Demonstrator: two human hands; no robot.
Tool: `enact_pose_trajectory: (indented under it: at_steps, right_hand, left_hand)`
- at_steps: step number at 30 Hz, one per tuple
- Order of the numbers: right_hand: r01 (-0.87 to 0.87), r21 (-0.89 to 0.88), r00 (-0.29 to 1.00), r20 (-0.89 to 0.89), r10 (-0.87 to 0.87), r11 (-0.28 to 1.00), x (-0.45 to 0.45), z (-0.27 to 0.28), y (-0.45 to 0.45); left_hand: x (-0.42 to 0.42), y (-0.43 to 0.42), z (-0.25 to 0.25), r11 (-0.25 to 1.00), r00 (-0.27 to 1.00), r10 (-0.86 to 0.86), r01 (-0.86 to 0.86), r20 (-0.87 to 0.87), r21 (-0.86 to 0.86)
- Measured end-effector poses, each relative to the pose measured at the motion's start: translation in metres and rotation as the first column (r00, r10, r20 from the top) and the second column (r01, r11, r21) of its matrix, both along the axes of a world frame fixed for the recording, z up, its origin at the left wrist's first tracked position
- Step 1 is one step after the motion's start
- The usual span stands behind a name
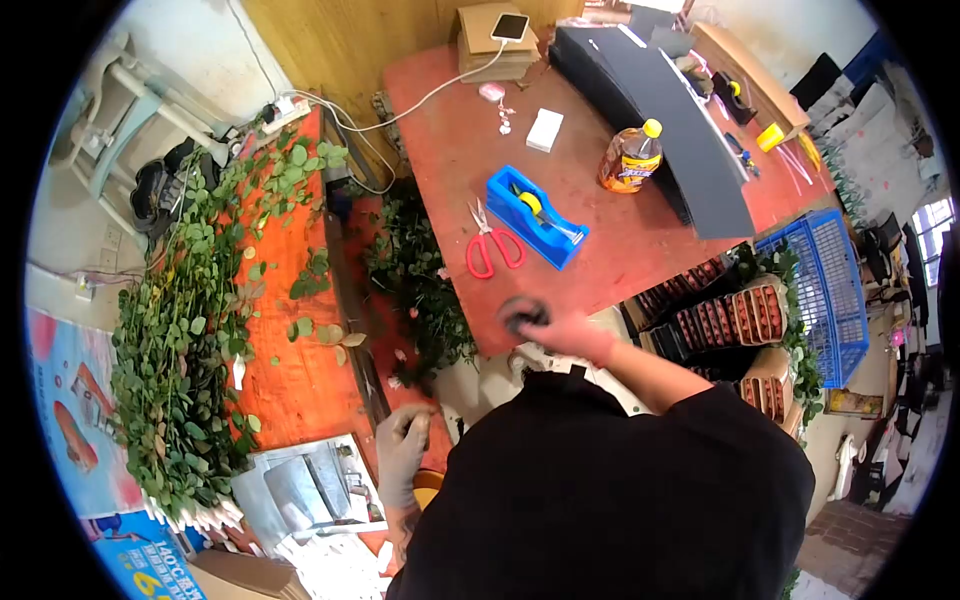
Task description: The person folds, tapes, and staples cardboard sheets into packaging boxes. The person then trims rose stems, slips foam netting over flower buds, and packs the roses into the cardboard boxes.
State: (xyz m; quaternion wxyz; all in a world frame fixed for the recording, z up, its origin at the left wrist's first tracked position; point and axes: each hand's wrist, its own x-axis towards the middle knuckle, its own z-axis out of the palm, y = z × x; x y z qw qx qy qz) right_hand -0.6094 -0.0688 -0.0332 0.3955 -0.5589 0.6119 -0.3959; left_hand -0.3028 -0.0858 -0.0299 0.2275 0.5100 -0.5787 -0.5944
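Observation:
My right hand (565,332), smeared by motion, is over the front edge of the red table (440,150). Its fingers are closed on a dark round item (524,315), too blurred to name. My left hand (402,445), in a grey glove, is curled beside the orange-red bench, with nothing visible in it. Red-handled scissors (493,243) lie on the table next to a blue tape dispenser (538,218). A bottle with a yellow cap (630,160) stands farther right, and a small white box (544,130) lies behind the dispenser.
Leafy stems (185,370) are piled on the bench (300,380) at left, near a metal-coloured tray (310,488). More foliage (415,270) hangs between bench and table. At right are bundled red items (725,322) and a blue crate (822,290). A phone (510,27) trails a white cable.

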Motion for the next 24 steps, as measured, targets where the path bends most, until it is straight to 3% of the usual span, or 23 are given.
enact_pose_trajectory:
  at_steps: [1, 3, 4, 6, 7, 9, 10, 12, 14, 15, 16, 17, 19, 21, 23, 24]
  right_hand:
    - [0.142, 0.097, 0.984, 0.093, -0.151, 0.985, -0.027, 0.011, -0.002]
    - [0.239, -0.186, 0.947, -0.172, -0.271, 0.953, -0.072, 0.018, -0.009]
    - [0.211, -0.164, 0.959, -0.158, -0.237, 0.964, -0.080, 0.018, -0.011]
    - [-0.009, -0.136, 0.998, -0.065, 0.000, 0.991, -0.083, 0.012, -0.027]
    - [-0.112, -0.173, 0.950, -0.307, 0.055, 0.978, -0.073, 0.004, -0.040]
    - [0.009, -0.035, 0.820, -0.572, -0.028, 0.999, -0.047, -0.033, -0.074]
    - [-0.020, -0.065, 0.740, -0.672, -0.029, 0.998, -0.043, -0.052, -0.090]
    - [-0.034, 0.115, 0.692, -0.714, 0.106, 0.993, -0.042, -0.080, -0.121]
    - [-0.099, -0.134, 0.628, -0.777, -0.042, 0.986, -0.044, -0.109, -0.126]
    - [-0.116, -0.121, 0.620, -0.785, -0.023, 0.986, -0.041, -0.104, -0.128]
    - [-0.057, 0.128, 0.642, -0.755, 0.134, 0.990, -0.031, -0.065, -0.128]
    - [-0.111, 0.105, 0.605, -0.782, 0.151, 0.988, -0.034, -0.075, -0.130]
    - [-0.099, 0.117, 0.545, -0.824, 0.152, 0.988, -0.038, -0.088, -0.130]
    - [-0.106, 0.112, 0.559, -0.815, 0.152, 0.988, -0.033, -0.073, -0.119]
    - [-0.084, 0.242, 0.474, -0.844, 0.252, 0.967, -0.037, -0.079, -0.118]
    - [-0.107, 0.235, 0.460, -0.850, 0.257, 0.966, -0.038, -0.077, -0.119]
  left_hand:
    - [-0.020, -0.013, 0.000, 1.000, 1.000, -0.003, 0.003, 0.016, 0.007]
    - [-0.052, -0.025, -0.006, 0.994, 0.994, -0.111, 0.110, -0.016, -0.027]
    - [-0.067, -0.029, -0.005, 0.993, 0.994, -0.112, 0.112, 0.006, -0.042]
    - [-0.089, -0.037, 0.001, 0.992, 0.989, -0.120, 0.122, 0.084, -0.016]
    - [-0.096, -0.038, -0.002, 0.995, 0.994, -0.102, 0.101, 0.031, 0.006]
    - [-0.107, -0.039, -0.009, 0.988, 0.997, -0.073, 0.075, -0.020, 0.137]
    - [-0.112, -0.037, -0.019, 0.992, 1.000, -0.012, 0.014, -0.013, 0.122]
    - [-0.108, -0.033, -0.031, 0.976, 0.969, -0.150, 0.177, 0.195, -0.127]
    - [-0.110, -0.025, -0.022, 0.976, 0.971, -0.138, 0.167, 0.194, -0.142]
    - [-0.109, -0.021, -0.021, 0.981, 0.945, -0.162, 0.185, 0.285, -0.054]
    - [-0.109, -0.019, -0.019, 0.986, 0.973, -0.160, 0.166, 0.165, -0.023]
    - [-0.107, -0.017, -0.020, 0.986, 0.971, -0.157, 0.144, 0.180, 0.081]
    - [-0.105, -0.010, -0.036, 0.985, 0.976, -0.071, 0.101, 0.204, -0.140]
    - [-0.100, -0.006, -0.030, 0.988, 0.975, -0.024, 0.056, 0.220, -0.144]
    - [-0.092, -0.008, -0.026, 0.990, 0.975, 0.012, 0.020, 0.222, -0.141]
    - [-0.085, -0.007, -0.025, 0.999, 0.978, 0.002, 0.010, 0.209, -0.052]
